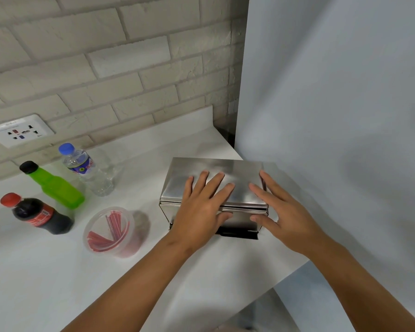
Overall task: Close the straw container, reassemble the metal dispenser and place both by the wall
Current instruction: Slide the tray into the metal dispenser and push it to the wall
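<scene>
A shiny metal dispenser stands on the white counter at the right, its lid resting on the body. My left hand lies flat on the lid with fingers spread, thumb over the front edge. My right hand rests fingers-spread on the lid's right side, thumb against the front face. A round clear straw container with red straws inside and a clear lid on top sits to the left of the dispenser, apart from both hands.
A cola bottle, a green bottle and a water bottle stand at the left near the brick wall. A socket plate is on that wall. A plain wall borders the counter's right; the counter edge runs diagonally.
</scene>
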Tool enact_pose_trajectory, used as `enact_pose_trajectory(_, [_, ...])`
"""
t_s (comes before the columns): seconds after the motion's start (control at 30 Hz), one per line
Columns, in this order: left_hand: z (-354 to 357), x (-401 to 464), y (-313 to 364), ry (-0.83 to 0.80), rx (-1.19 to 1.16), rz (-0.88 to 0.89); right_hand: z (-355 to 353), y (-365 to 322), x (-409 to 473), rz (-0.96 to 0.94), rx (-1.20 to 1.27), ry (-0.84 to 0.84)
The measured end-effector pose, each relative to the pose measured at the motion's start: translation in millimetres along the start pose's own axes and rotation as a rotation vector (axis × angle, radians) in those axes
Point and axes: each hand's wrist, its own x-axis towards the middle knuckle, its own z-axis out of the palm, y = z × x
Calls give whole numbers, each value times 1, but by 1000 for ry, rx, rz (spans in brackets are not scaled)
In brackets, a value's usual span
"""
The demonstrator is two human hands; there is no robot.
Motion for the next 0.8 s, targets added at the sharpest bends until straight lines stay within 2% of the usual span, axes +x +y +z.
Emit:
enact_pose_trajectory(0.27, [5, -2, -2, 64, -2, -1, 4, -3, -4, -2, -7, 76])
enact_pose_trajectory(0.8, [9, -6, -4, 99, -30, 14, 6, -6, -6, 21, -59, 98])
